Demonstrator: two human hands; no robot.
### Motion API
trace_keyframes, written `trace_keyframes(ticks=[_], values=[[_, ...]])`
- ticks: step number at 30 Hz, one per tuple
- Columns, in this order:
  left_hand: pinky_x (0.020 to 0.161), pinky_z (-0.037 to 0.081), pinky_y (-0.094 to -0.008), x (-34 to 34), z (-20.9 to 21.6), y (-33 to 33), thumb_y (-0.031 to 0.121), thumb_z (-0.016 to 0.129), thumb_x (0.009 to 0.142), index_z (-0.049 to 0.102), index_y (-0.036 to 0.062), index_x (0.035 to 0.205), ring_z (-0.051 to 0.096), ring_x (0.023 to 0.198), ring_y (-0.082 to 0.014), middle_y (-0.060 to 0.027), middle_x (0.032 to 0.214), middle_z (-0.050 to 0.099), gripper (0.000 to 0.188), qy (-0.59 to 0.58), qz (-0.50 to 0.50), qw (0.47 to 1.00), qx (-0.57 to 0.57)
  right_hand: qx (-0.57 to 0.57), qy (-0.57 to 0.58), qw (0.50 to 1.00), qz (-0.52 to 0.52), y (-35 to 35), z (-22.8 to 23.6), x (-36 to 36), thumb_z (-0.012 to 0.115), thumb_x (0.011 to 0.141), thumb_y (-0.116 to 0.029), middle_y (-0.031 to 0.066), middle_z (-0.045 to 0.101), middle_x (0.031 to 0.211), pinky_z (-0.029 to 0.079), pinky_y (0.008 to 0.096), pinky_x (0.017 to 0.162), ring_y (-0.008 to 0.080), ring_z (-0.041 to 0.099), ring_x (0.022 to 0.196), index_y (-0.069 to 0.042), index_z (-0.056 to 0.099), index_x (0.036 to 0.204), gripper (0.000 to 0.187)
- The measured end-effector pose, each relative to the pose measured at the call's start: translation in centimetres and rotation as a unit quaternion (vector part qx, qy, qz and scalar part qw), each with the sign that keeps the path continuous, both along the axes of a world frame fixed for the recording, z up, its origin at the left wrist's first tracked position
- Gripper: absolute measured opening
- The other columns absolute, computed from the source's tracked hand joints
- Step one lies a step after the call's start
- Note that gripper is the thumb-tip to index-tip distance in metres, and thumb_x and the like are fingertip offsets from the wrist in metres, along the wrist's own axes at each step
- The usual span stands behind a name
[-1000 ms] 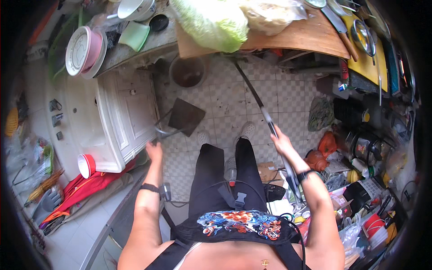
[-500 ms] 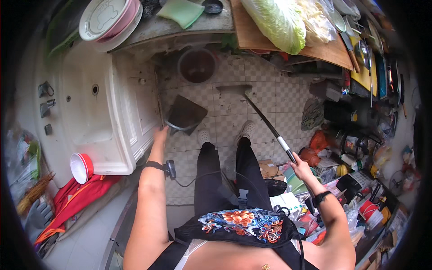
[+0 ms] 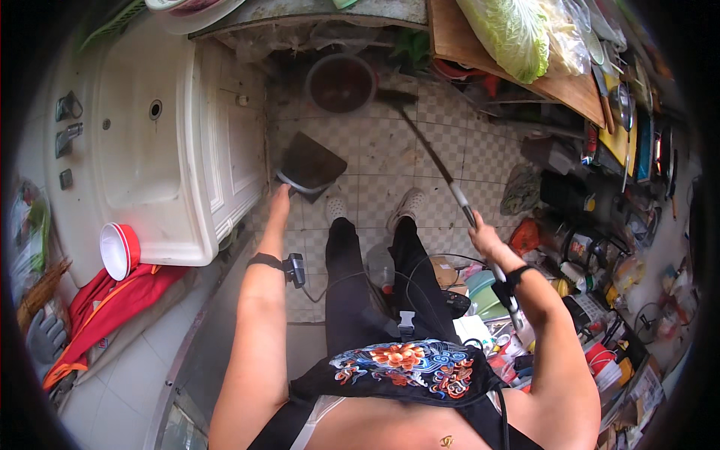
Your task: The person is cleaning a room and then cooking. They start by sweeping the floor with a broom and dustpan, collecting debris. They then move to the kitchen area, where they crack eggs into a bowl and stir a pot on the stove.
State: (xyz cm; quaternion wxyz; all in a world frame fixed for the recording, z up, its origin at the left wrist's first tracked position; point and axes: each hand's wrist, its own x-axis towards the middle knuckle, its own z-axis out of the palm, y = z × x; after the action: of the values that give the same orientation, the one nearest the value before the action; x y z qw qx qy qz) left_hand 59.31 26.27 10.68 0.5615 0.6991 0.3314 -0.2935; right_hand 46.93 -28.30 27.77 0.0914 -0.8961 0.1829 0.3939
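My left hand (image 3: 280, 196) is closed on the handle end of a dark dustpan (image 3: 313, 161), which is held low over the tiled floor, left of my feet. My right hand (image 3: 487, 236) grips the black and white pole of a long broom (image 3: 431, 154). The pole slants away from me to the far left. Its dark head (image 3: 396, 97) lies on the floor, right beside a round dark red tub (image 3: 342, 84) under the counter. Fingers of the left hand are partly hidden by the dustpan's rim.
A white sink (image 3: 142, 172) stands at the left, with a red and white bowl (image 3: 120, 251) on its near corner. Piled household clutter (image 3: 577, 300) crowds the right side. Above the floor at the back, a wooden board (image 3: 487, 45) carries a cabbage (image 3: 514, 37). A cable crosses my legs.
The broom head has moved farther away, up next to the tub. My right hand has shifted slightly forward and left. The dustpan stays near the same floor spot. The whole view has tilted a little.
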Motion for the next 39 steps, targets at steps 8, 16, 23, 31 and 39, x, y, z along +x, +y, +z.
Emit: trace_keyframes(ticks=[8,16,23,31,39], values=[[0.09,0.04,-0.0403,-2.6,0.3,0.8,0.042,0.053,0.08,0.061,-0.0041,0.107,0.055,0.108,-0.0353,-0.0273,0.11,0.059,0.053,-0.004,-0.008,0.989,0.148,0.069,0.062,0.994,-0.06,0.4,13.0,-4.5,0.053,0.088,-0.027,0.0281,0.061,0.101,0.047,0.0449,0.083,0.0423,0.059,0.097,-0.021,0.033,0.139,0.056],[0.078,0.041,-0.0449,-9.5,3.7,2.9,0.037,0.049,0.08,0.063,-0.0013,0.079,0.057,0.088,-0.0389,-0.0246,0.086,0.062,0.041,-0.033,0.018,0.977,0.212,0.344,0.208,0.847,-0.347,9.7,10.7,-0.1,0.051,0.092,-0.025,0.0005,0.043,0.055,0.034,0.0263,0.036,0.0103,0.04,0.038,-0.028,0.031,0.142,0.053],[0.077,0.042,-0.0429,-12.3,6.9,1.3,0.036,0.051,0.079,0.062,0.0006,0.078,0.058,0.083,-0.0365,-0.0217,0.082,0.062,0.037,-0.047,0.057,0.969,0.236,0.483,0.229,0.661,-0.527,16.0,4.9,4.7,0.048,0.095,-0.023,0.0003,0.04,0.06,0.033,0.0233,0.034,0.0087,0.035,0.038,-0.028,0.028,0.139,0.049],[0.071,0.044,-0.0377,-14.8,6.0,0.9,0.029,0.053,0.08,0.062,-0.0022,0.08,0.06,0.078,-0.0268,-0.0155,0.08,0.064,0.032,-0.023,0.17,0.967,0.188,0.336,0.171,0.837,-0.395,11.0,8.0,5.5,0.049,0.093,-0.025,-0.0025,0.035,0.054,0.032,0.0268,0.036,0.0081,0.032,0.039,-0.031,0.02,0.144,0.059],[0.073,0.043,-0.0299,-18.6,8.1,1.3,0.024,0.052,0.082,0.062,-0.0016,0.083,0.056,0.079,-0.0162,-0.0085,0.083,0.063,0.027,-0.022,0.225,0.964,0.138,0.171,-0.002,0.968,0.184,12.4,3.3,10.9,0.053,0.087,-0.026,0.0267,0.062,0.093,0.047,0.0482,0.078,0.0435,0.059,0.088,-0.016,0.034,0.138,0.056]])
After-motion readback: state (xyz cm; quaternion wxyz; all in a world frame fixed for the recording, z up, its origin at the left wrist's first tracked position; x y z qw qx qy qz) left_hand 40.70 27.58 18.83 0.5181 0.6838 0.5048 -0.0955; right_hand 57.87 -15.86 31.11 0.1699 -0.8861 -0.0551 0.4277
